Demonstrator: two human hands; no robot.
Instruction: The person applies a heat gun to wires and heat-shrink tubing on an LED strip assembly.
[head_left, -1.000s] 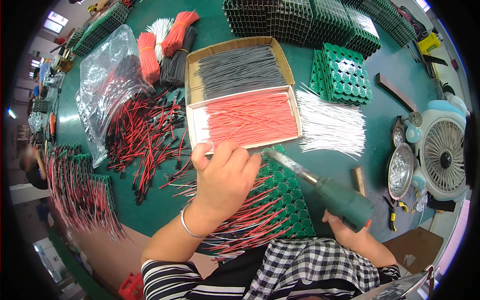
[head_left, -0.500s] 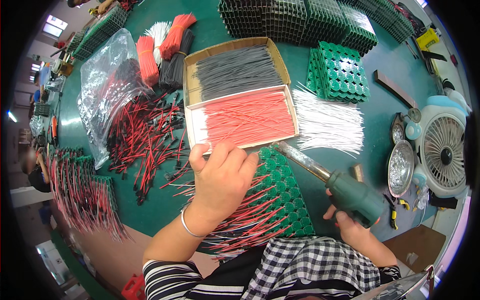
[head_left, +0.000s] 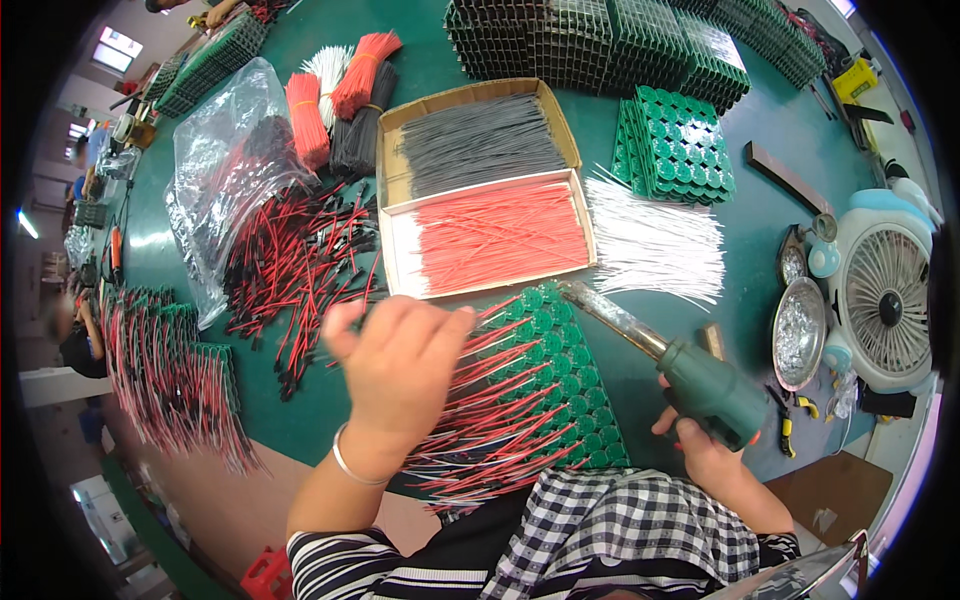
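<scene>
My right hand (head_left: 708, 455) grips the handle of a green soldering gun (head_left: 708, 392). Its long metal barrel slants up and left, with the tip at the far edge of a green circuit board panel (head_left: 590, 400). The panel has rows of round boards. Many red and white wires (head_left: 480, 430) stick out leftward from it. Left of the panel's far end, my left hand (head_left: 392, 370) is raised with the fingers curled in and thumb and forefinger close together. Whatever it may hold is hidden.
Beyond the panel, a cardboard box (head_left: 392, 240) holds black and red wires. White wires (head_left: 660, 240) and stacked green panels (head_left: 685, 145) lie right of it. Red-black leads (head_left: 300, 265) and a plastic bag (head_left: 205, 190) lie left. A metal dish (head_left: 800, 335) and fan (head_left: 890, 305) stand at right.
My left hand has moved left and slightly down, away from the box's near edge and the panel's far end. The soldering gun has hardly shifted.
</scene>
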